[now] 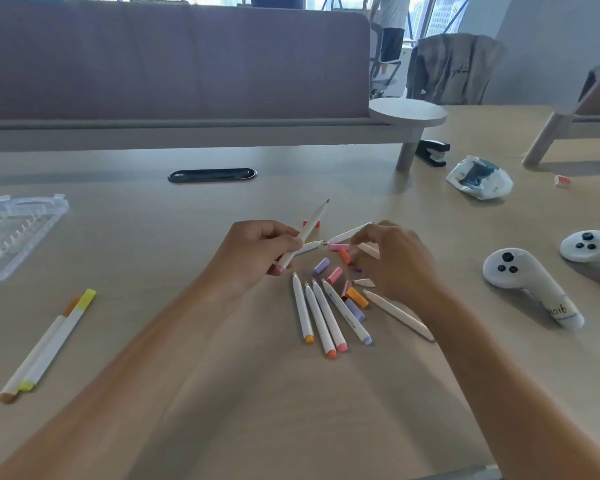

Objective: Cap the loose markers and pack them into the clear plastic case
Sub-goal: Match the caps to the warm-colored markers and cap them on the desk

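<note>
My left hand (257, 251) grips an uncapped white marker (312, 221), its tip pointing up and away. My right hand (395, 263) reaches down with curled fingers over a scatter of loose caps: orange (343, 255), purple (321, 266) and pink (335, 275). Whether it pinches one is hidden. Several uncapped markers (321, 315) lie side by side just below the hands, and another marker (399, 315) lies under my right wrist. Two capped markers (49, 341) lie at the near left. The clear plastic case (18, 223) lies open at the far left edge.
Two white controllers (530, 289) (593, 245) lie to the right. A crumpled plastic bag (478, 178) and a black stapler (432, 152) sit at the back right. A black cable slot (212, 175) is set in the desk before a purple partition (174, 64).
</note>
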The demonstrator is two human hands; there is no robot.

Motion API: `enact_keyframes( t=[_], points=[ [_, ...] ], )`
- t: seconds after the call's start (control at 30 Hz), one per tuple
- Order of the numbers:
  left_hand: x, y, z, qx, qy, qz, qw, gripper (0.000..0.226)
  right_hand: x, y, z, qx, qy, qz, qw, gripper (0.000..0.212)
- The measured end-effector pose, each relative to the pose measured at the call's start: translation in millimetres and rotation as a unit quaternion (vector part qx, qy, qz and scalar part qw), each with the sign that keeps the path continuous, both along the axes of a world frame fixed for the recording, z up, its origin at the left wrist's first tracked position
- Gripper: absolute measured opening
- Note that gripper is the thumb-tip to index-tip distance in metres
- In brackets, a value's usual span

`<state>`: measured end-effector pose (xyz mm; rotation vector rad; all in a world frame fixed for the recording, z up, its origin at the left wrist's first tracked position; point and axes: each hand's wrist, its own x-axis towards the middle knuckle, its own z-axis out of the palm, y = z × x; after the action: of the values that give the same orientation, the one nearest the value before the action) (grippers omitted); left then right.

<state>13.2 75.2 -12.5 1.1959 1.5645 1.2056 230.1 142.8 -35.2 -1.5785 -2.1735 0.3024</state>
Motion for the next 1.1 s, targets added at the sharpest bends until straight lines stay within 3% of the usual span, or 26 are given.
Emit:
enact_keyframes(
  t=[0.3, 0.53, 0.67, 0.8, 0.9, 1.1],
  points=[
    [-8, 18, -16, 0.017, -0.01, 0.015, 1.0, 0.008, -31, 36, -7, 0.003, -0.08, 0.018, 0.997, 0.021],
    [-14, 16, -18, 0.029, -0.046, 0.028, 0.998, 0.01, -38, 41, -16, 0.036, -0.089, 0.045, 0.994, 0.014],
    [-13, 12, -18, 0.04, -0.035, 0.024, 0.998, 0.01, -34, 36, -8, 0.018, 0.068, 0.054, 0.996, 0.005],
    [-11, 4, -16, 0.038, -0.015, 0.012, 0.999, 0.01, -26, 27, 5, -0.048, 0.23, 0.088, 0.968, 0.014],
    [-7, -5, -10, 0.041, -0.005, -0.003, 0.999, 0.013, -23, 15, 16, -0.078, 0.303, 0.085, 0.946, 0.021],
    [7, -43, -5, 0.041, -0.025, 0.009, 0.999, 0.022, -20, -23, 30, -0.121, 0.427, 0.055, 0.895, 0.016]
  ],
)
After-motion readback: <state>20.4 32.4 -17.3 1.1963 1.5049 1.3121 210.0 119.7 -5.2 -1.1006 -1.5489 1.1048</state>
